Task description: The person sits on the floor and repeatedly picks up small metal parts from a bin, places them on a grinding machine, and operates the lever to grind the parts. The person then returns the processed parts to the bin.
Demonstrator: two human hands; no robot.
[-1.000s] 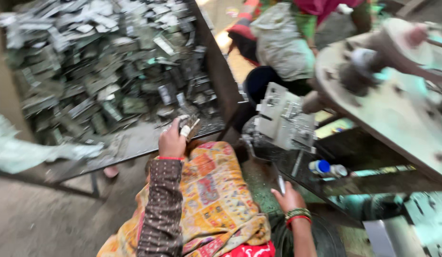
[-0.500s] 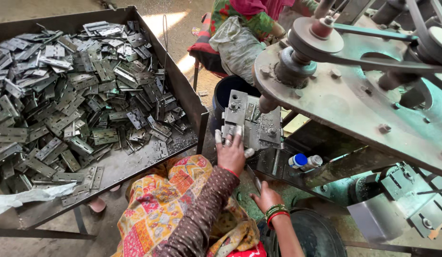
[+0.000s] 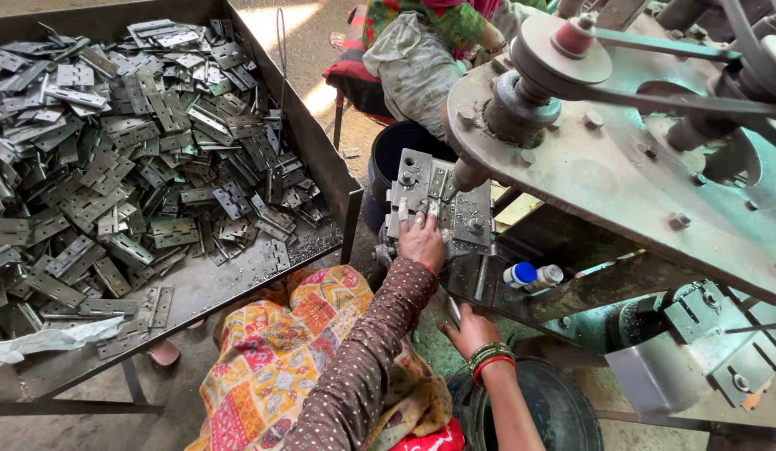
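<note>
From the head view, your left hand [image 3: 421,242] lies flat on the grey die plate [image 3: 442,205] of the press [image 3: 621,167], fingers spread and pressing a small metal piece too hidden to make out; it is not clenched. Your right hand [image 3: 471,330] sits lower, near the plate's front edge, pinching a thin metal strip [image 3: 454,311]. The tray [image 3: 321,159] heaped with hinges [image 3: 137,159] stands to your left. 1 blue-capped bottle [image 3: 521,274] lies just right of the plate.
</note>
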